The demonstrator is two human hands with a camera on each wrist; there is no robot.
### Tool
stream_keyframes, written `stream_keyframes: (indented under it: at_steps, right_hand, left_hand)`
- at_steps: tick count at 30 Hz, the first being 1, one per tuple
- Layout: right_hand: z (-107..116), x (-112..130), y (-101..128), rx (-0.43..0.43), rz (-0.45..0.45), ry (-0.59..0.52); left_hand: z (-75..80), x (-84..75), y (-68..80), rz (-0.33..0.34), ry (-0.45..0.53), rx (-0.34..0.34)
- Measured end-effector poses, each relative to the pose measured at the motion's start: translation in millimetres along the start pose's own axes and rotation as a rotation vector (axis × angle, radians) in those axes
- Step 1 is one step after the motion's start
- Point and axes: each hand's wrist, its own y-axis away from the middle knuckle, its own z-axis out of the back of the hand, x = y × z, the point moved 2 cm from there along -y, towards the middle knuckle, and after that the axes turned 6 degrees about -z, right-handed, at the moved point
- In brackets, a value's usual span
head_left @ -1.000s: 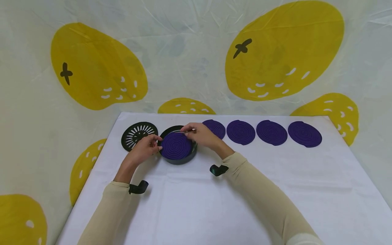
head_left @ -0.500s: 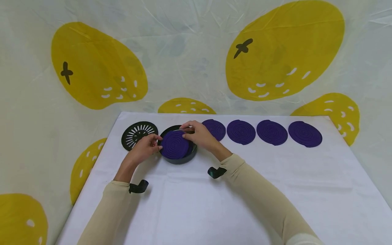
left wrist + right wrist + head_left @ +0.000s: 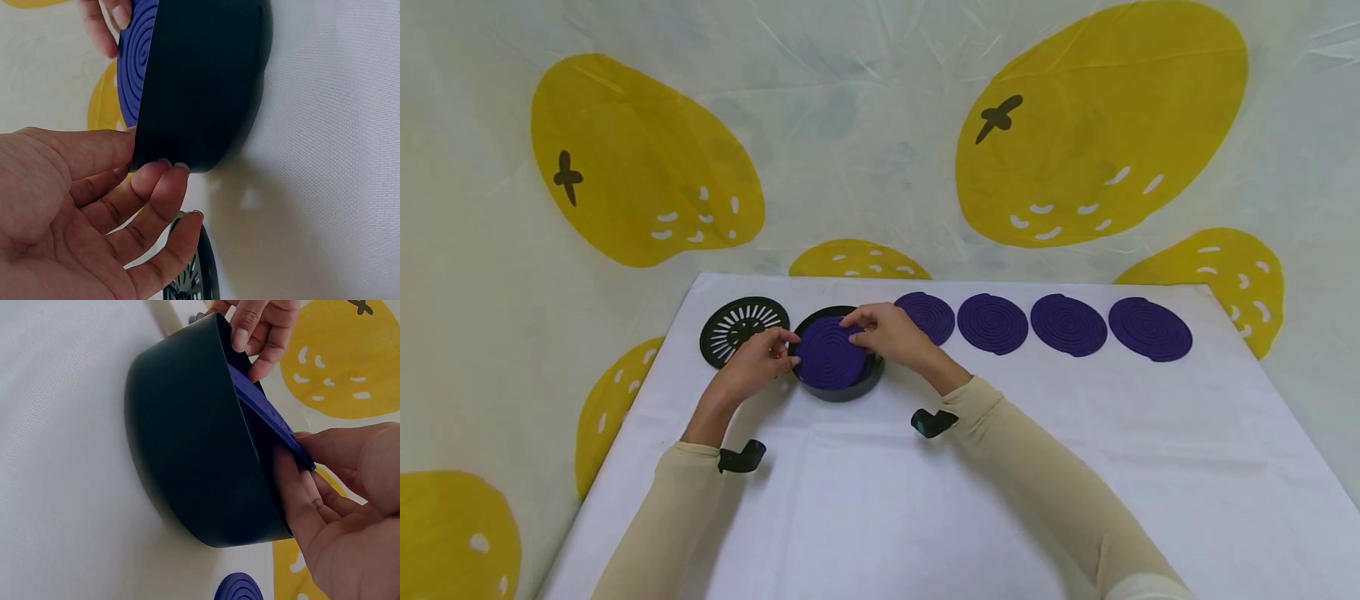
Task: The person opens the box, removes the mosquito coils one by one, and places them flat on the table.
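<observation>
Counter: we see a white cloth-covered counter point(image 3: 925, 500) before a lemon-printed backdrop point(image 3: 1097, 125).
Counts: four flat purple spiral coils point(image 3: 1069, 324), one slotted black lid point(image 3: 742, 329).
Hands: our left hand point(image 3: 758, 360) and right hand point(image 3: 887, 332) pinch a fifth purple spiral coil point(image 3: 830, 353), tilted inside the round black tin point(image 3: 842, 388).

Purple spiral coil point(image 3: 829, 353) tilted inside black round tin point(image 3: 842, 387)

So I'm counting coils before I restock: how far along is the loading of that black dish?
Early on. Nothing looks fully loaded. Both hands are working one purple coil into the black dish: the left hand steadies the rim, the right hand holds the coil tilted, its edge above the rim in the right wrist view. Four coils lie in a row on the white cloth, and the slotted lid lies beside the dish.
</observation>
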Motion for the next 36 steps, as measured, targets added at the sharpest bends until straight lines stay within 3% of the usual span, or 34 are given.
stream_keyframes:
  at_steps: [5, 15, 23, 36]
  right_hand:
    - [5, -1, 3, 0.018, -0.041, -0.096]
    - [17, -8, 9, -0.012, -0.027, -0.077]
    - [26, -12, 16, -0.016, -0.066, -0.17]
    - [44, -20, 27, -0.027, -0.083, -0.207]
  left_hand:
    - [-0.2, 1.1, -0.7, -0.009, 0.001, -0.004]
    - [-0.4, 1.4, -0.6, -0.015, -0.006, -0.006]
    - [0.0, -0.6, -0.5, -0.023, -0.008, -0.006]
    - [-0.2, -2.6, 0.4, 0.002, -0.009, 0.001]
